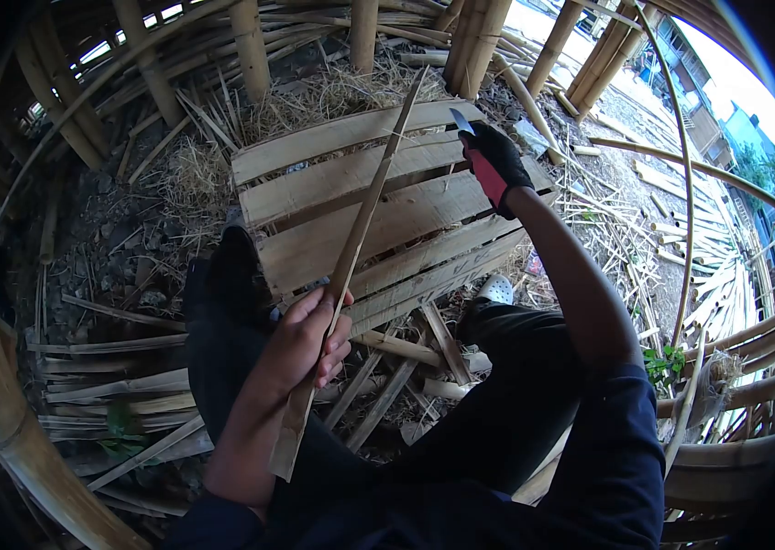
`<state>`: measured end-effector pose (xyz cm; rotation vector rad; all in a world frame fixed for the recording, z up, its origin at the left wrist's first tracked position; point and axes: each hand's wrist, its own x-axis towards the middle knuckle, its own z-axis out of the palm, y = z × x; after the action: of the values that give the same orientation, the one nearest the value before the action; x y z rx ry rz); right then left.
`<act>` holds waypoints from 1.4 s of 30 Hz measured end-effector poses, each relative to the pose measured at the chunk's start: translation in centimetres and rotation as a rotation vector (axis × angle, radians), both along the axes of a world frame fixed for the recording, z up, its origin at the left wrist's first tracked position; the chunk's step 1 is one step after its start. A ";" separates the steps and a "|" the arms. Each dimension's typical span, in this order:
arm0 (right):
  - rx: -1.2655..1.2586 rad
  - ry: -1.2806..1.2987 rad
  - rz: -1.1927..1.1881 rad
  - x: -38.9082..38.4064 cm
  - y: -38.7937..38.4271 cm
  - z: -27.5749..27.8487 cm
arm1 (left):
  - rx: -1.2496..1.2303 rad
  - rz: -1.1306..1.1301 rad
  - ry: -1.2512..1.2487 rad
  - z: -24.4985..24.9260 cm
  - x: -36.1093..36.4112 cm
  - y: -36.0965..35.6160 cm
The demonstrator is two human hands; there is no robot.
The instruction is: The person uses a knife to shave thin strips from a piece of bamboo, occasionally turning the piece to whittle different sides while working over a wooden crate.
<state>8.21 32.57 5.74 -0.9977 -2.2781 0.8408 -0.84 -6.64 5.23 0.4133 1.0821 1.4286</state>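
Left hand [309, 339] fingers grip a bamboo strip [351, 257]; gloved right hand [497, 165] clasps a knife [461, 122].

Bamboo strip [351, 257] dry, matt; knife [461, 121] metal; glove [497, 165] cloth.

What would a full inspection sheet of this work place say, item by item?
Surface: plank platform of pale boards with gaps, lying on the ground in front of the seated person.
Job's things: long bamboo strip, slanting up across the platform; knife, blade pointing up, apart from the strip.
Clutter: straw and bamboo offcuts scattered around the platform and the legs.
Grips: left hand, bare, closed round the lower part of the strip; right hand, in a black and red glove, closed round the knife handle.
Cables: nothing seen.
Surroundings: upright bamboo poles behind, bent bamboo at the sides, buildings far right.
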 end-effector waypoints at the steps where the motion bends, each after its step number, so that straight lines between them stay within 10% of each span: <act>1: -0.110 0.032 -0.040 0.3 -1.5 1.4 | -0.002 -0.002 -0.001 0.0 0.0 0.0; 8: 0.584 0.056 -0.144 1.6 0.5 1.2 | -0.004 -0.006 0.044 0.4 0.2 0.0; 27: 0.778 0.135 -0.211 0.6 -0.3 1.4 | -0.030 -0.050 0.090 0.3 0.5 0.3; 34: 0.528 -0.200 -0.063 1.2 0.5 -0.4 | -0.037 -0.048 0.091 0.5 0.4 0.3; 42: 0.685 0.080 -0.214 1.0 2.2 -1.0 | -0.025 -0.051 0.049 0.7 0.3 0.1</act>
<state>9.20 34.73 4.79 -0.8339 -2.0992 -0.0098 -0.50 -6.52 5.88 0.4569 1.1199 1.3645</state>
